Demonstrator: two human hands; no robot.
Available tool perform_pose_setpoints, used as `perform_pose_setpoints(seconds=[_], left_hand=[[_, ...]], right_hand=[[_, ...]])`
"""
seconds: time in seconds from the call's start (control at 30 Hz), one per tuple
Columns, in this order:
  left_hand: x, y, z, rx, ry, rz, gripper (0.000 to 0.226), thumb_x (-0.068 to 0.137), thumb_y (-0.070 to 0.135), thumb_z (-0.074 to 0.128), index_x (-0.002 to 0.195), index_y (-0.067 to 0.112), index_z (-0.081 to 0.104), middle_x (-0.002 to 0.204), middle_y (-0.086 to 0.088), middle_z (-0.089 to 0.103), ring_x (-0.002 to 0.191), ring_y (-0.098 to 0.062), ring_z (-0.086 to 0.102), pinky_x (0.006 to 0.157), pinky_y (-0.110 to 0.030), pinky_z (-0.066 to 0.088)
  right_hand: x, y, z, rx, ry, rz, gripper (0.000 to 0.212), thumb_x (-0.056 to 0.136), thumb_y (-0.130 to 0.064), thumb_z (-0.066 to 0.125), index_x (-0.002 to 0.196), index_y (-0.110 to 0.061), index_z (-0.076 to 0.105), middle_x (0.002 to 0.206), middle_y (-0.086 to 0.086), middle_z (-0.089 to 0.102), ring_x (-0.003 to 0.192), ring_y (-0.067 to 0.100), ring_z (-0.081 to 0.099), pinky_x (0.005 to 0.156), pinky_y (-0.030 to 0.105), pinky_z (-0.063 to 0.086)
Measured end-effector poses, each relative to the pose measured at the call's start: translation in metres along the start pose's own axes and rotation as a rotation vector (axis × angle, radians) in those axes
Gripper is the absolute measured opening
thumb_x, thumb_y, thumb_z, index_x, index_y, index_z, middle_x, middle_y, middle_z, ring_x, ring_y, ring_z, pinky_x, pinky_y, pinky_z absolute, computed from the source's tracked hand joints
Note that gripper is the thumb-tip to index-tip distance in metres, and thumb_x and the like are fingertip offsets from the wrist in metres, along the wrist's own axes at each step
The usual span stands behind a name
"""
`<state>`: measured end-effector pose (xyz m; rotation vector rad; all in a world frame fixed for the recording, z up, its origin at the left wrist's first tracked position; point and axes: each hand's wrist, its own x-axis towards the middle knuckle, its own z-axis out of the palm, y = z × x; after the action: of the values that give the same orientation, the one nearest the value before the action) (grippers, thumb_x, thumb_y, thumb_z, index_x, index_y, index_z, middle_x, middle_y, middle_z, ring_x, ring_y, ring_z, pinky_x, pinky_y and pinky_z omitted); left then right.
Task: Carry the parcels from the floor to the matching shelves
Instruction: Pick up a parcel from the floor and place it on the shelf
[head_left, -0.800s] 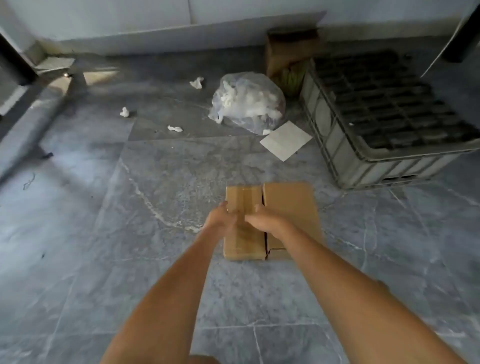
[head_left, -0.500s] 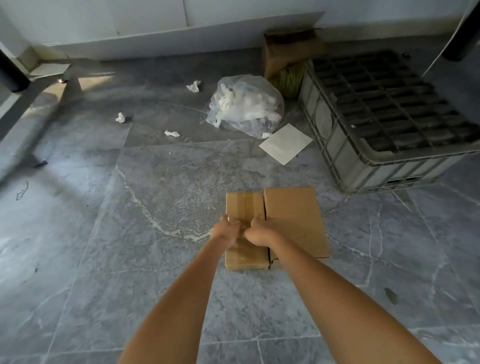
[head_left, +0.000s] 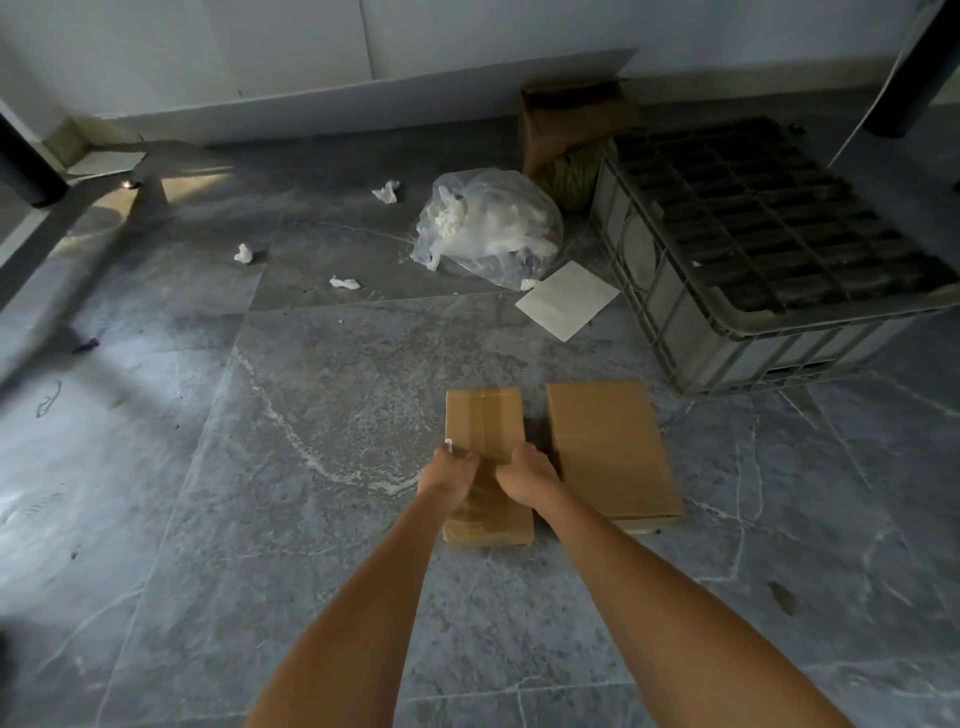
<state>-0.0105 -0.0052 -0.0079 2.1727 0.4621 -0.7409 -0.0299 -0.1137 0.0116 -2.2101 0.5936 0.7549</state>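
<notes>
Both hands, left hand (head_left: 451, 475) and right hand (head_left: 527, 475), now clamp the narrow parcel's (head_left: 485, 421) long edges on the floor (head_left: 311, 395); gap opened from wide parcel (head_left: 608, 447), so lift looks next.

No legible text or labels anywhere.
</notes>
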Motion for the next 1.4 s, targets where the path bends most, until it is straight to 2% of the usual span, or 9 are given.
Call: perform_pose_setpoints(seconds=[0.17,0.47,0.63,0.8,0.93,1.0,1.23,1.33,1.4], left_hand=[[-0.066,0.033,-0.036,-0.045,0.026,0.02,0.059,0.092,0.03,0.046,0.145,0.014,0.029,0.134,-0.017,0.053,0.115,-0.033,0.055,0.087,-0.035,0.044],[-0.272,0.144,-0.115,0.032,-0.058,0.038,0.062,0.09,0.029,0.051,0.145,0.01,0.029,0.145,-0.015,0.043,0.129,-0.032,0.045,0.1,-0.036,0.04],[-0.408,0.203,-0.162,0.053,-0.044,0.053,0.051,0.09,0.032,0.05,0.132,0.003,0.044,0.132,-0.021,0.055,0.119,-0.035,0.054,0.09,-0.033,0.044],[-0.546,0.229,-0.197,0.039,-0.1,0.11,0.056,0.089,0.025,0.053,0.139,0.008,0.034,0.134,-0.017,0.053,0.118,-0.034,0.053,0.094,-0.036,0.044],[-0.625,0.25,-0.214,0.025,-0.1,0.147,0.057,0.087,0.025,0.054,0.137,0.008,0.034,0.133,-0.015,0.053,0.114,-0.032,0.053,0.088,-0.033,0.043],[-0.659,0.26,-0.218,0.016,-0.087,0.17,0.058,0.087,0.026,0.054,0.137,0.007,0.032,0.134,-0.015,0.051,0.117,-0.033,0.052,0.091,-0.034,0.043],[-0.759,0.279,-0.212,0.038,-0.147,0.27,0.06,0.091,0.035,0.05,0.139,0.005,0.03,0.138,-0.015,0.049,0.118,-0.032,0.053,0.096,-0.035,0.046],[-0.793,0.285,-0.205,0.051,-0.253,0.28,0.074,0.086,0.047,0.055,0.143,0.011,0.024,0.136,-0.011,0.048,0.114,-0.029,0.053,0.088,-0.035,0.049],[-0.816,0.288,-0.196,0.069,-0.355,0.274,0.091,0.079,0.058,0.06,0.145,0.015,0.014,0.141,-0.008,0.041,0.122,-0.028,0.047,0.092,-0.039,0.044]], right_hand=[[-0.066,-0.022,-0.039,0.028,-0.009,-0.025,0.051,0.094,-0.024,0.044,0.136,0.002,0.037,0.138,0.022,0.043,0.121,0.034,0.049,0.093,0.036,0.044],[-0.268,-0.067,-0.176,0.175,-0.102,0.005,0.053,0.093,-0.02,0.045,0.142,-0.001,0.035,0.147,0.019,0.039,0.132,0.032,0.042,0.109,0.04,0.037],[-0.399,-0.083,-0.257,0.199,0.008,0.031,0.051,0.093,-0.029,0.049,0.137,-0.004,0.042,0.14,0.017,0.047,0.125,0.033,0.049,0.101,0.036,0.043],[-0.526,-0.076,-0.293,0.32,0.068,0.102,0.04,0.092,-0.023,0.041,0.124,-0.004,0.056,0.133,0.018,0.052,0.114,0.032,0.055,0.091,0.033,0.044],[-0.611,-0.07,-0.313,0.513,0.172,0.077,0.044,0.098,-0.025,0.03,0.137,-0.015,0.047,0.144,0.012,0.043,0.124,0.028,0.046,0.109,0.04,0.036],[-0.645,-0.065,-0.322,0.595,0.209,0.04,0.043,0.099,-0.025,0.026,0.138,-0.022,0.045,0.144,0.009,0.041,0.125,0.027,0.045,0.109,0.042,0.036],[-0.757,-0.033,-0.341,0.846,0.252,-0.075,0.034,0.098,-0.018,0.043,0.131,-0.026,0.041,0.12,0.007,0.053,0.093,0.016,0.051,0.067,0.027,0.044],[-0.8,-0.018,-0.35,0.943,0.319,-0.051,0.049,0.091,-0.024,0.058,0.134,-0.029,0.035,0.124,0.009,0.053,0.105,0.021,0.052,0.082,0.033,0.043],[-0.826,-0.007,-0.354,0.949,0.367,-0.017,0.064,0.086,-0.03,0.065,0.141,-0.023,0.031,0.132,0.008,0.05,0.116,0.024,0.05,0.092,0.037,0.042]])
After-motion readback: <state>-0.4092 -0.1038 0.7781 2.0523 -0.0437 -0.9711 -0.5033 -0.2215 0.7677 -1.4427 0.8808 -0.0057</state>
